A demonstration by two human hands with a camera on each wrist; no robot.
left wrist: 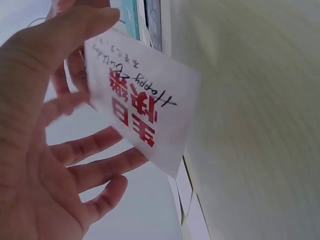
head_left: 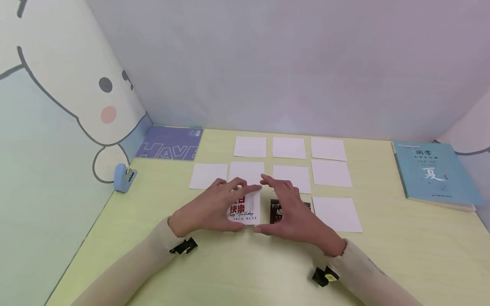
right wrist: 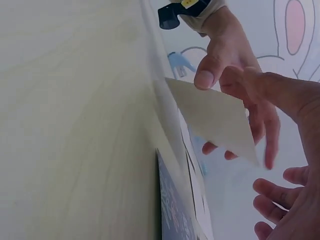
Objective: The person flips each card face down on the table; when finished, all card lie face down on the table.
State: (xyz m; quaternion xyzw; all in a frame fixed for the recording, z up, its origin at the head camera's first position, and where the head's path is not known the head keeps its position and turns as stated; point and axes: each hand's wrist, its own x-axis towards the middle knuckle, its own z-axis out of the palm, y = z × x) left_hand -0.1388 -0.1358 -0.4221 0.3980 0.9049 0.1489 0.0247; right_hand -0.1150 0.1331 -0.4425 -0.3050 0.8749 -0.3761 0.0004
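My left hand [head_left: 216,206] holds a white greeting card [head_left: 250,208] by its edges, thumb at the near side and fingers at the far side. Red characters and black "Happy Birthday" script show on the card [left wrist: 145,95] in the left wrist view; it is tilted above the table. Its plain back [right wrist: 215,117] faces the right wrist camera. Just right of the card, my right hand [head_left: 296,212] is spread with bent fingers and grips nothing visible. Beneath the right hand lies a dark printed card [head_left: 275,212], partly hidden by it.
Several blank white cards [head_left: 289,148] lie in rows beyond the hands, one white card [head_left: 337,214] to the right. A purple notebook [head_left: 170,142] and a blue stapler [head_left: 123,178] are at left, a teal book [head_left: 436,174] at right. A wall rises behind the table.
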